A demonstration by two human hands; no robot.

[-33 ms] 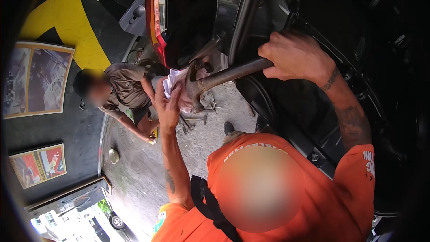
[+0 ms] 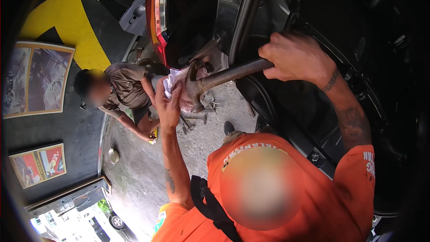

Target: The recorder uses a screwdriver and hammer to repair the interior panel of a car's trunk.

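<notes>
My right hand (image 2: 295,58) grips the dark handle of a worn hammer (image 2: 235,72) near its end. The hammer lies across the view, its metal head pointing left against a bunched white and pinkish cloth (image 2: 185,103). My left hand (image 2: 169,103) pinches that cloth between thumb and fingers, just left of the hammer head. Part of the cloth is hidden behind the head. Close to my right hand is the dark car body (image 2: 309,139), with a black bar (image 2: 244,18) rising beyond the hammer handle.
A person in a brown shirt (image 2: 130,83) crouches at the left by the wall. Hammers (image 2: 192,118) and small tools lie on the concrete floor (image 2: 139,166) below my left hand. A red tail light (image 2: 160,18) stands at the far side. Framed pictures (image 2: 38,80) hang at the left.
</notes>
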